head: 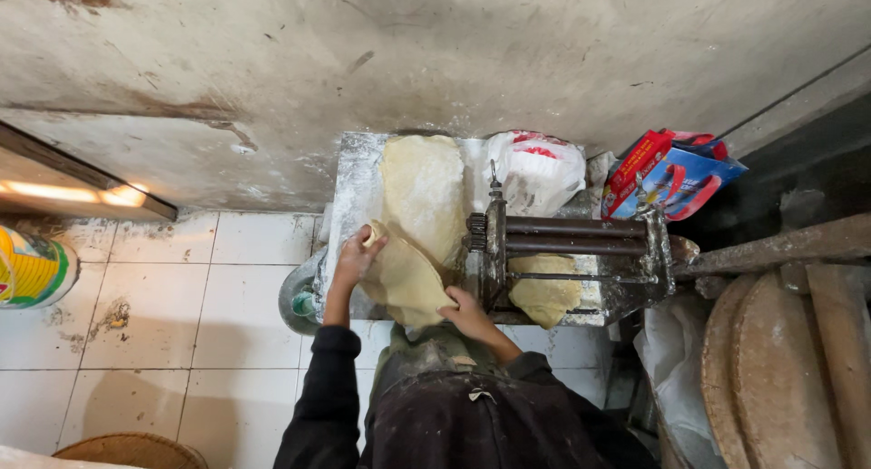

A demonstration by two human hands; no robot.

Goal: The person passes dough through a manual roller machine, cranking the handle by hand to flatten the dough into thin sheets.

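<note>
A pale yellow sheet of dough (404, 278) is held up between both hands over a floured work surface (356, 188). My left hand (356, 256) grips its far left edge. My right hand (467, 313) holds its near right edge beside a metal roller machine (567, 242). A longer strip of dough (423, 192) lies flat on the surface behind. Another lump of dough (544, 297) hangs under the machine's rollers.
A white plastic bag (535, 170) and a red and blue carton (671, 174) stand behind the machine. Round wooden boards (771, 369) lean at the right. White tiled floor (163, 324), a woven basket (132, 451) and a yellow container (32, 269) are at the left.
</note>
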